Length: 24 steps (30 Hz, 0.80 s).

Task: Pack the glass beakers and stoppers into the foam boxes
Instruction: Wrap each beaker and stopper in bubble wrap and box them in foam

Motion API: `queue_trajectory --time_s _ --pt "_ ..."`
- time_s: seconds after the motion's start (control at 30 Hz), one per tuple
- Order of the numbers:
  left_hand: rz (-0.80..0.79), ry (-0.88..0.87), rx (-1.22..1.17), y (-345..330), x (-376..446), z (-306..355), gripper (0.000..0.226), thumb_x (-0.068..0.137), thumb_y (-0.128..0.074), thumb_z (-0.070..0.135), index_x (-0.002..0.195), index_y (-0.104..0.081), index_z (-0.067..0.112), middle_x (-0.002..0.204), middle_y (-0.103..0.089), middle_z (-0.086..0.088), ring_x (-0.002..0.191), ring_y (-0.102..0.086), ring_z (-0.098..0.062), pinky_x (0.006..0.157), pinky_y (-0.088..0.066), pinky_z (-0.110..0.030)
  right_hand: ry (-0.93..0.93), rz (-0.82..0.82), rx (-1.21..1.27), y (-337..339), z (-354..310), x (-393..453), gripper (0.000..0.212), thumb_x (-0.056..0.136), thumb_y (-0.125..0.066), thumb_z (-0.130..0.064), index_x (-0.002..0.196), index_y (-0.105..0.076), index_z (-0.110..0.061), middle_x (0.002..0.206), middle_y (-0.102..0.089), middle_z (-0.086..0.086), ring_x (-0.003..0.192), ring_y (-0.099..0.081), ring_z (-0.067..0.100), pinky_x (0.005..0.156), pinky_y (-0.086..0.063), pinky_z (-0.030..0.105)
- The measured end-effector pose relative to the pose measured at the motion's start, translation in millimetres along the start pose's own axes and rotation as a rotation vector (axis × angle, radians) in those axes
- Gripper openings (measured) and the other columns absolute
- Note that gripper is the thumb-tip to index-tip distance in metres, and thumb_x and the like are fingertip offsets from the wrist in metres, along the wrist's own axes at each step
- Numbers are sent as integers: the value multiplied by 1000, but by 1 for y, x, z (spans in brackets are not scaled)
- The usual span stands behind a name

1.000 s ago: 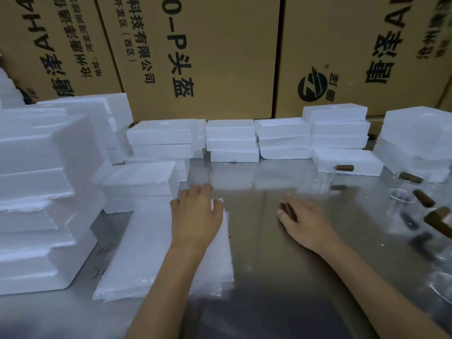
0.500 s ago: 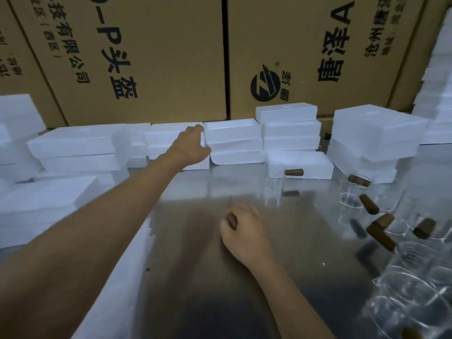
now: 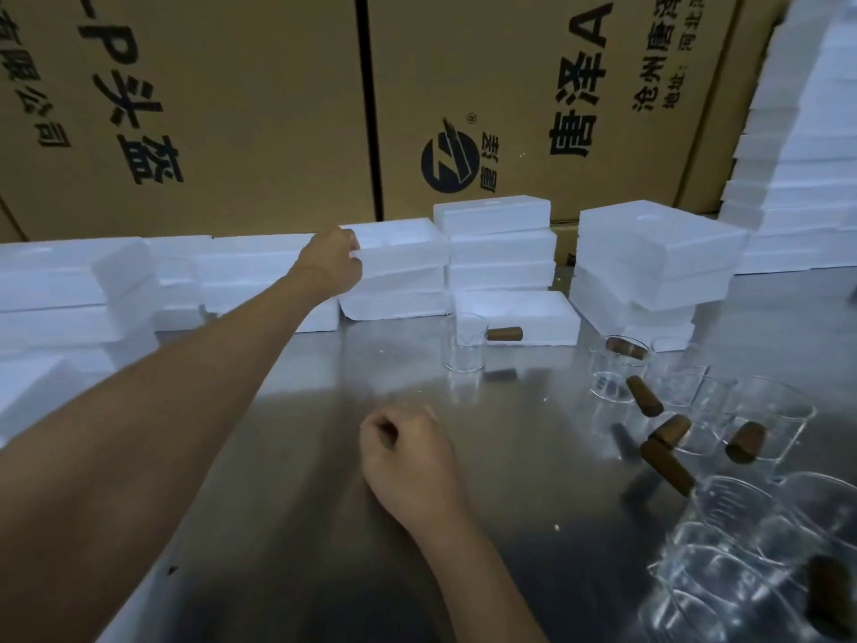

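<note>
Foam box (image 3: 399,245) apparently gripped by outstretched left hand (image 3: 330,262); right hand (image 3: 408,452) fisted on table (image 3: 287,457)

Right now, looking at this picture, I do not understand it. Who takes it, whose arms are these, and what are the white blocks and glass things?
No machine is here: a person wears a camera on the head, looking down at their own hands. The left hand reaches far forward and grips the top foam box of a stack at the back. The right hand rests on the metal table, its fingers curled; whether they hold anything is hidden. To the right stand clear glass beakers with brown stoppers lying among them. Cardboard cartons stand behind.
</note>
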<state>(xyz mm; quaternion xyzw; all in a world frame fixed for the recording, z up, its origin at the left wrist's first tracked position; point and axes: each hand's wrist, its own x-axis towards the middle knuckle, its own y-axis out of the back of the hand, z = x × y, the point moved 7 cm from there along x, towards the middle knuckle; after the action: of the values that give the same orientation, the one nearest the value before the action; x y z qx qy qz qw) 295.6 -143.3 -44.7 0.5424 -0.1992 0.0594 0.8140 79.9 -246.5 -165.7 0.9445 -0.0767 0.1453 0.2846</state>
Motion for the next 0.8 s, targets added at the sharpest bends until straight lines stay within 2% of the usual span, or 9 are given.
queue_trajectory --time_s 0.13,0.27,0.33,0.47,0.53,0.6,0.67,0.73,0.8 --pt "78 -80 -32 31 -28 10 25 95 -52 16 117 -59 5 129 -55 -13 108 -54 -30 79 -38 -30 -29 42 62 3 0 3 18 88 -52 -14 77 -66 -10 79 -67 0 86 -60 19 77 -50 34" --pt "141 -169 -31 64 -73 4 23 95 -52 19 114 -58 8 126 -55 -8 99 -49 -20 78 -35 -28 -185 213 276 19 15 7 18 88 -57 -10 75 -69 -15 72 -68 -7 71 -61 6 67 -46 18" --pt "146 -211 -26 77 -101 -3 21 95 -54 19 112 -59 8 126 -57 -7 103 -48 -19 78 -37 -29 -241 337 356 33 22 7 19 88 -58 -9 78 -70 -18 71 -66 -7 70 -60 9 66 -45 18" --pt "5 -208 -38 85 -163 -20 22 95 -60 17 116 -61 9 128 -57 -8 110 -54 -23 91 -42 -32 -321 658 366 74 38 -7 18 89 -55 -4 101 -65 -14 102 -67 4 100 -62 25 92 -47 33" --pt "-128 -231 -35 76 -195 -28 21 93 -63 13 114 -62 8 127 -59 -9 103 -53 -18 87 -38 -20 -388 767 425 86 48 -10 29 92 -53 -9 120 -57 -13 128 -58 8 118 -54 27 104 -42 38" --pt "-259 -235 -31 66 -225 -34 18 94 -63 14 111 -63 12 128 -57 -2 103 -51 -12 78 -31 -1 -495 772 496 88 60 -2 40 94 -48 -13 135 -48 -13 142 -47 9 127 -48 30 109 -39 42" --pt "-337 -228 -63 56 -244 -38 17 94 -62 16 111 -63 16 132 -53 4 111 -51 -11 81 -26 7 -562 722 504 90 67 16 49 96 -43 -10 144 -40 -17 151 -38 9 131 -44 32 110 -39 45" --pt "-335 -237 -102 51 -254 -37 17 95 -62 18 112 -63 20 138 -47 9 126 -46 -10 93 -24 3 -566 631 441 95 69 35 56 97 -40 -7 150 -35 -25 156 -33 5 133 -44 31 109 -42 44" --pt "-290 -227 -145 47 -259 -34 16 96 -62 21 110 -63 27 144 -44 12 137 -39 -7 111 -26 -14 -567 515 330 99 71 52 59 98 -38 -6 152 -33 -32 158 -30 2 133 -44 30 106 -44 37"
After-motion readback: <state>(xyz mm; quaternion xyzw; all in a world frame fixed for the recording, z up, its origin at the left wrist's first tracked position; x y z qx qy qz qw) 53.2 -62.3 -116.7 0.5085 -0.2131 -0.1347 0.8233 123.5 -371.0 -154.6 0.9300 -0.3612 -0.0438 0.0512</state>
